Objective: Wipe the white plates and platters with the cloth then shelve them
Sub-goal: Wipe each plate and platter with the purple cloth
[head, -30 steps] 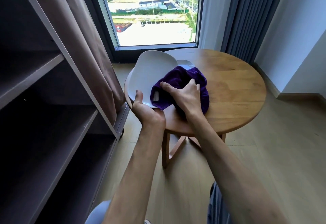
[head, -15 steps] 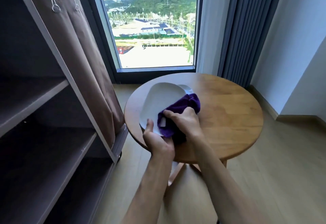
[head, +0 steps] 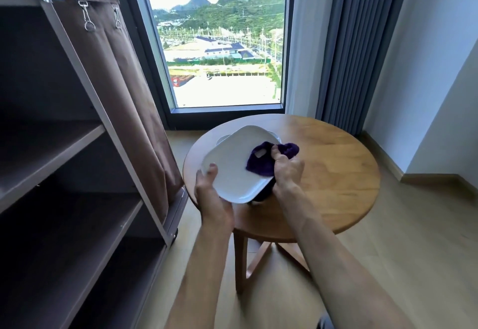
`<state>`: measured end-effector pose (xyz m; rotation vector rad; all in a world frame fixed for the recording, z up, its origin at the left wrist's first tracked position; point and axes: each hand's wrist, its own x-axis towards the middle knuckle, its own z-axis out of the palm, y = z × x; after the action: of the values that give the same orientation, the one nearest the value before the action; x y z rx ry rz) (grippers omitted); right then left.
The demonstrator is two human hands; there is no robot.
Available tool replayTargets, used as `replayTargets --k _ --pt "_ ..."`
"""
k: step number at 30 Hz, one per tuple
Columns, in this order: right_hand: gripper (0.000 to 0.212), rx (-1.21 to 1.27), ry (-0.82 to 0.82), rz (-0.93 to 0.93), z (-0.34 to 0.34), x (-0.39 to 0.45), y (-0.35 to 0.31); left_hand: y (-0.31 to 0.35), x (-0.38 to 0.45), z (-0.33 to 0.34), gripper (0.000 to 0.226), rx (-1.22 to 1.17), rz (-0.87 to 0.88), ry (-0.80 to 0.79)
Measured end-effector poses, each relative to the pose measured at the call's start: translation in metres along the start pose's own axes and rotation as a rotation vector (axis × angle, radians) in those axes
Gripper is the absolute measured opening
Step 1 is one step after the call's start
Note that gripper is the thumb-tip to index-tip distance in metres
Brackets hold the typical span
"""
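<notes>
Near the centre of the frame the left hand [head: 210,194] holds the plate [head: 239,165] by its lower left rim, thumb on top and the rest of the grip underneath, probably so the face stays bare for wiping. The plate is lifted and tilted toward the camera above the surface [head: 336,173], which likely lets the person see the face being cleaned. The right hand [head: 287,170] bunches the cloth [head: 263,160] in a closed grip against the plate's right edge; the cloth wraps over that rim, so front and underside may be rubbed together. Behind the plate a second white dish [head: 223,139] waits on the surface, mostly hidden. At left the shelf [head: 51,147] stands close by, judged handy for stowing. The step looks like wiping, shelving not yet begun.
</notes>
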<state>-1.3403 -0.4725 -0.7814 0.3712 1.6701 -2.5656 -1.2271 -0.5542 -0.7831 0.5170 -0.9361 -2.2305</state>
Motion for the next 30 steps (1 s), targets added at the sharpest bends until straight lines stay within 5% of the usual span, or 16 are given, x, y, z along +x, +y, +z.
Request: replayTargets --k 3,8,11,14,18,21,26,30 --pt "0.019 0.127 0.124 0.062 0.007 -0.008 0.008 -0.029 -0.019 0.015 0.032 0.081 0.073 0.048" --pt "0.015 0.183 0.017 0.046 0.007 -0.019 0.016 -0.043 -0.013 0.016 0.032 0.189 0.112 0.114" --pt "0.015 0.038 -0.238 0.049 -0.007 -0.011 0.009 -0.014 0.003 0.001 0.052 0.235 0.203 0.193" --pt "0.024 -0.143 -0.524 0.111 -0.021 0.001 0.001 0.008 0.02 -0.011 0.04 0.328 0.255 0.208" --pt "0.012 -0.15 -0.315 0.011 -0.01 -0.002 0.009 -0.012 0.012 0.001 0.023 0.387 0.214 0.126" --pt "0.016 -0.04 -0.189 0.001 -0.002 -0.013 0.024 -0.037 -0.005 0.003 0.041 0.636 0.311 0.078" --pt "0.006 -0.106 -0.323 -0.031 -0.011 -0.012 0.024 -0.001 0.01 -0.008 0.049 0.686 0.307 -0.049" --pt "0.017 -0.143 -0.356 -0.002 -0.012 -0.004 0.01 0.023 0.014 -0.019 0.023 0.723 0.106 -0.225"
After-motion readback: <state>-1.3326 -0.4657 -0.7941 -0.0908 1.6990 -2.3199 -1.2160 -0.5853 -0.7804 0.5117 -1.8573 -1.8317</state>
